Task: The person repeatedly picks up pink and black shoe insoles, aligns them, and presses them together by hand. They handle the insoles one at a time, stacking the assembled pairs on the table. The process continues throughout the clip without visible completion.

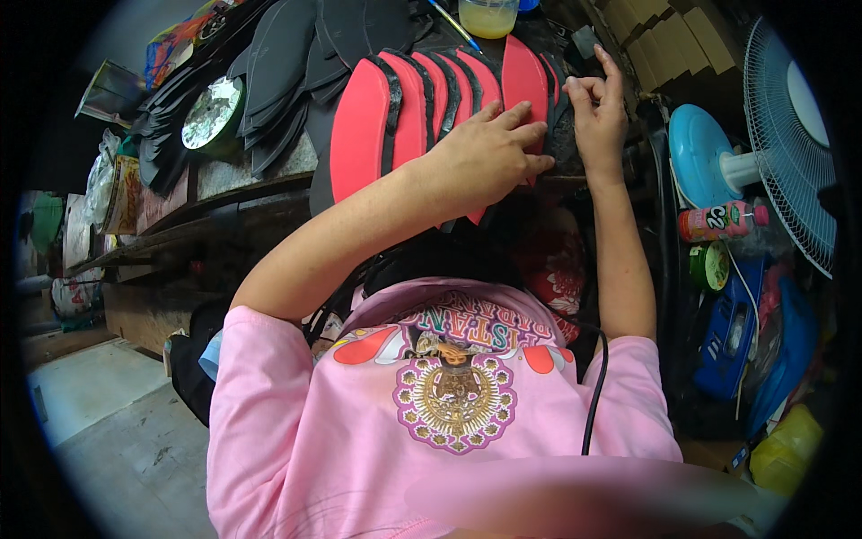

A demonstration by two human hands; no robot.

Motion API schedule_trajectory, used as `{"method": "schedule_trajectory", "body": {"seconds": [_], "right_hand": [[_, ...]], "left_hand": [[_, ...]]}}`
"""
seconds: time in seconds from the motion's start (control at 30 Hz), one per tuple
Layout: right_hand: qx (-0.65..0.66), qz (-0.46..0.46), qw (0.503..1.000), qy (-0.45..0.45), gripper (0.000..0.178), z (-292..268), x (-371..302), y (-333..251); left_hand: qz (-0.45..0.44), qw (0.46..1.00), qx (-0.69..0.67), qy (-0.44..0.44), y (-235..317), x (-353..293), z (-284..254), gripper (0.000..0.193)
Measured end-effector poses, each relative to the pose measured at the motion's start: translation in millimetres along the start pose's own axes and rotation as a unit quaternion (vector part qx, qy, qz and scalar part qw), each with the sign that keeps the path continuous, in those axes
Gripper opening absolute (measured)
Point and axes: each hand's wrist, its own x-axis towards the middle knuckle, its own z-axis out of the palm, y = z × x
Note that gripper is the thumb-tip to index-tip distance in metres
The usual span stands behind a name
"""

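Several red sole-shaped pieces [364, 121] with black edges lie overlapping in a row on the dark worktable. My left hand [492, 154] reaches across them from the left, its fingers spread and resting on the right-hand pieces. One red piece [524, 74] stands out above those fingertips. To the right of the row, my right hand [600, 121] is raised, thumb and index finger brought together and another finger stretched up. Whatever may be in that pinch is too small to make out.
Black sole-shaped sheets [278, 63] are piled at the left, beside a round tin [213, 114]. A cup of yellowish liquid [488, 16] and a pen-like stick [456, 27] sit at the back. On the right are a fan [786, 126], a pink bottle [718, 221] and cardboard [673, 49].
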Motion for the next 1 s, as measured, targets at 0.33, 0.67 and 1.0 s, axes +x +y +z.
{"method": "schedule_trajectory", "body": {"seconds": [0.33,0.67,1.0], "right_hand": [[-0.059,-0.018,0.998,-0.010,0.058,-1,-2,-8],[-0.076,0.009,0.997,-0.020,0.057,0,-1,-5],[-0.103,0.012,0.995,-0.008,0.063,2,0,-10]], "left_hand": [[0.116,0.985,-0.080,0.104,54,-78,-59,0.037],[0.200,0.910,0.058,0.357,85,-164,-192,0.030],[0.316,0.924,0.025,0.215,61,-169,-174,0.030]]}}
